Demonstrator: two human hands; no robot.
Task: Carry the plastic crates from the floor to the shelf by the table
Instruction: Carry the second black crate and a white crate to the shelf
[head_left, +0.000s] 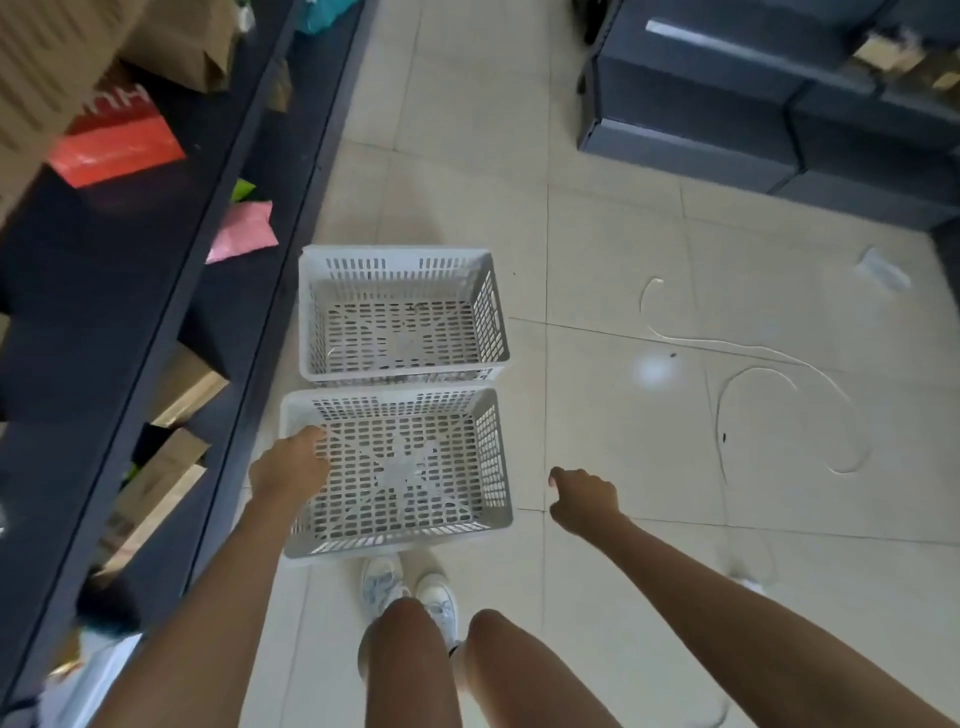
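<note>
Near crate (397, 470): white slotted plastic, empty, flat on the tiled floor (597, 249) just ahead of the person's shoes (410, 592). Far crate (402, 314), same type and also empty, sits directly beyond it, short ends touching or nearly so. Both lie alongside the foot of the dark shelf unit (171, 291), probably staged there for a short lift.

Left hand (291, 465) is over the near crate's left wall, fingers curled at or just inside the rim. Contact looks likely, but a closed grasp cannot be confirmed. Right hand (584, 499) hangs loosely curled over bare tile, just beside the crate's right edge, holding nothing. Judged step: reaching to take the near crate by both long sides.

Edges: the left rims run close to the shelf base, little room for knuckles there. The right side is open floor. A thin white cord (748, 353) loops across the tiles well to the right, a trip risk if stepping that way. Dark stacked boxes (753, 104) stand at the far right. The shelf levels hold cartons and bags, with some bare board between.
</note>
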